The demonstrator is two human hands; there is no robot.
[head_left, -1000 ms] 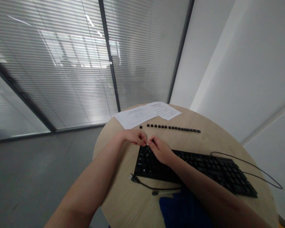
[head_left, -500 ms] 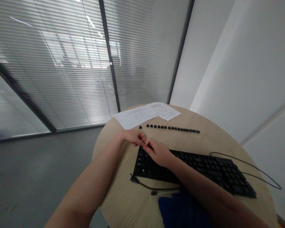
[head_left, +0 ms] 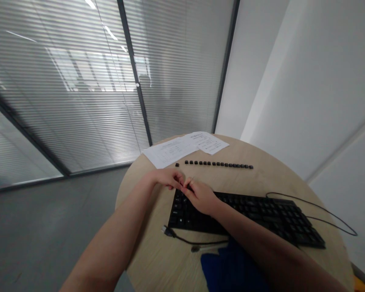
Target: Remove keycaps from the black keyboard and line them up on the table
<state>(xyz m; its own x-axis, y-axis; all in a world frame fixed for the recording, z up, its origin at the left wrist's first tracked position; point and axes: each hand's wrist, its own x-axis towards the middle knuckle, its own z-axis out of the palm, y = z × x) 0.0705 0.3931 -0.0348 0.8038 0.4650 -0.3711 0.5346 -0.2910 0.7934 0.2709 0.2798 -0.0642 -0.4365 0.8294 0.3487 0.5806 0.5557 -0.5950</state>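
A black keyboard (head_left: 252, 211) lies across the round table, its top-left corner under my fingers. My left hand (head_left: 170, 178) reaches in from the left with fingers pinched at that corner. Pressed close beside it, my right hand (head_left: 200, 196) is closed too, thumb and fingertips meeting the left fingertips. Whatever sits between them is too small and hidden to name. Beyond the hands, several loose black keycaps (head_left: 217, 164) stand in a row, with a single keycap (head_left: 177, 165) apart at the left end.
Printed paper sheets (head_left: 173, 150) lie at the table's far edge. In front of the keyboard are a USB plug (head_left: 169, 231) on its cable, a small brush-like tool (head_left: 196, 248) and blue cloth (head_left: 219, 269). A black cable (head_left: 319, 207) loops off to the right.
The whole view has shifted slightly. Both hands stay pinched together at the keyboard's corner, and the keycap row looks the same.
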